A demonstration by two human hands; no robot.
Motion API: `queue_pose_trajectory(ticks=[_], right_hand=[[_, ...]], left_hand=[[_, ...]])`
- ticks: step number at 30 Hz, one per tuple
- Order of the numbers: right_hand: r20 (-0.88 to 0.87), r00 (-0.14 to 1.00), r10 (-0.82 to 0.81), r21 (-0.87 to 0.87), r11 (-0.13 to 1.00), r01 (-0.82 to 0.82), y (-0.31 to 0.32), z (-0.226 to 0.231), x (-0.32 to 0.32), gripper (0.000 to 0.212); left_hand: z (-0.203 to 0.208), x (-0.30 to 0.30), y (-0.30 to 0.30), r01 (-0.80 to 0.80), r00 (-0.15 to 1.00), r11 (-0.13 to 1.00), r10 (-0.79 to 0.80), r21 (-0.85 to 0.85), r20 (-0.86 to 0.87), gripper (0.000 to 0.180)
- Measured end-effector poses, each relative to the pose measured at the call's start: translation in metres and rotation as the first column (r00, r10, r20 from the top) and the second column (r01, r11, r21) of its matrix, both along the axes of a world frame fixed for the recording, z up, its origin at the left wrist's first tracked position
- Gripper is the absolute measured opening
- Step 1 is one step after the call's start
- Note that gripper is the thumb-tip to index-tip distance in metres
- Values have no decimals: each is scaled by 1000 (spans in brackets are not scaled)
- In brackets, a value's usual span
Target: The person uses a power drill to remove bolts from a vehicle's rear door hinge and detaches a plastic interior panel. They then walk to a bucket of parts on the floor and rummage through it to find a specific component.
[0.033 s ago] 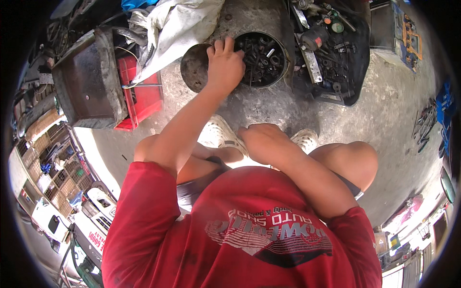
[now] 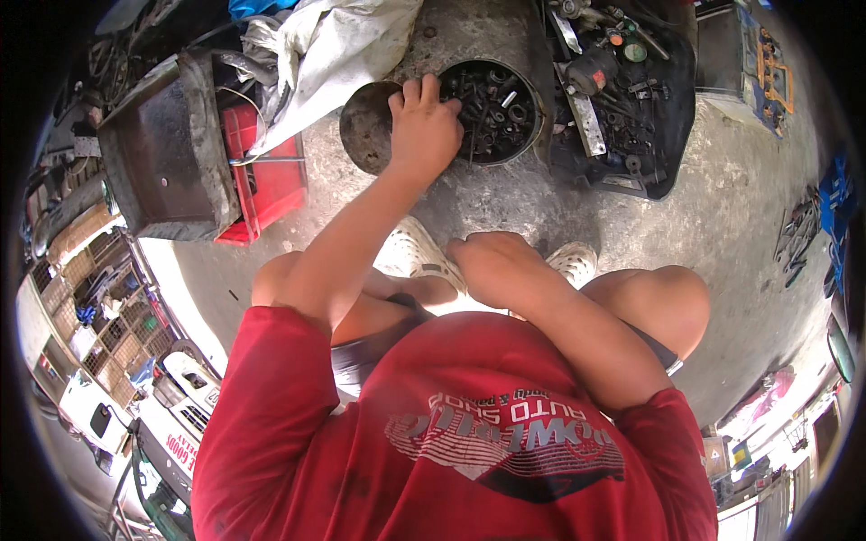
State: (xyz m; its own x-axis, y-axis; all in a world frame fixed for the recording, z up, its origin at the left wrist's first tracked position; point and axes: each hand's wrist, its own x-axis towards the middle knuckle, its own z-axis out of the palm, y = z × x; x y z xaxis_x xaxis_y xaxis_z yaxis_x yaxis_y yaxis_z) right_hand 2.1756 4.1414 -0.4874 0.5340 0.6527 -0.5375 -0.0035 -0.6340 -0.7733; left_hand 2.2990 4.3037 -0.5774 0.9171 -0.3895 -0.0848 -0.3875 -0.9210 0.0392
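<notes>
A round metal tin [image 2: 538, 99] full of dark nuts, bolts and rings [image 2: 492, 113] stands on the floor ahead of me. My left hand [image 2: 426, 131] is at the tin's left edge, its fingers bent and its fingertips turned down out of sight. What they grip there is hidden. Partly under that hand lies a round, rusty metal disc or shallow pan [image 2: 365, 131]. Closer to my body, my right hand [image 2: 505, 270] is curled closed between my knees, above my light clogs [image 2: 410, 248]. Anything inside its fingers is hidden.
A black tray [image 2: 663, 185] of metal parts and tools lies right of the tin. Left are a dark metal box [image 2: 167, 180], a red bin [image 2: 271, 203] and a white sack [image 2: 347, 45]. More tools [image 2: 796, 236] lie on the far-right floor.
My left hand has shifted very slightly toward me at the tin's edge. The right hand has stayed where it was.
</notes>
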Motion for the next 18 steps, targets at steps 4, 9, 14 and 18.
queue_pose_trajectory(ticks=[4,9,14,18], right_hand=[[-53,997,63,-27,998,-64,0,11,13,29],[-27,997,79,-38,996,-80,2,7,14,30],[-3,998,61,-20,998,-61,3,-1,10,29],[-20,999,45,-11,999,-45,3,3,14,29]], left_hand=[[15,-27,3,-158,982,987,153,-35,-111,29],[14,-18,9,-185,983,980,184,-78,-18,40],[-3,2,-2,-179,984,984,179,-13,-6,48],[-10,1,-3,-251,965,968,250,5,-84,43]])
